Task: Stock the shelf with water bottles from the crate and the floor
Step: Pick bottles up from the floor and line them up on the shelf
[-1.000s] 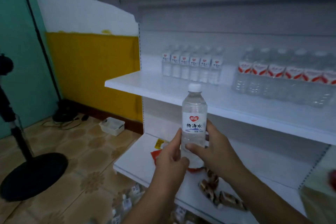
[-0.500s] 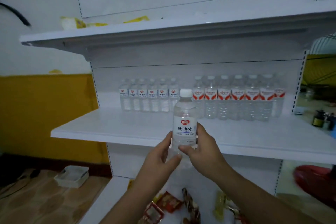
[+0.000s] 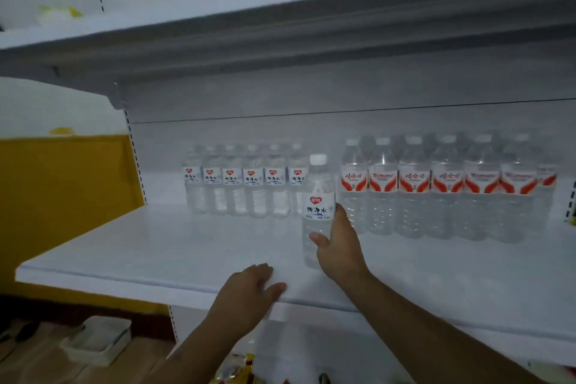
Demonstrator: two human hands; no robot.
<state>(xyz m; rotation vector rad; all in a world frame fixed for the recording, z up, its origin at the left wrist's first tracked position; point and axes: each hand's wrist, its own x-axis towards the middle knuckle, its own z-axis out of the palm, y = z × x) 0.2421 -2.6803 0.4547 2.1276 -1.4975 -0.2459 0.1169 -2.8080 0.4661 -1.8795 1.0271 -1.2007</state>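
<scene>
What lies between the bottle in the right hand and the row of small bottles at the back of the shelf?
Nothing: in the head view, only bare white shelf separates the held bottle, gripped by the right hand, from the row of small bottles.

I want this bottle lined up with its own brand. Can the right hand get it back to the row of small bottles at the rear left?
Probably yes. The right hand grips the bottle just in front of the small-bottle row, with bare shelf between. The left hand rests at the shelf edge, out of the way.
</scene>
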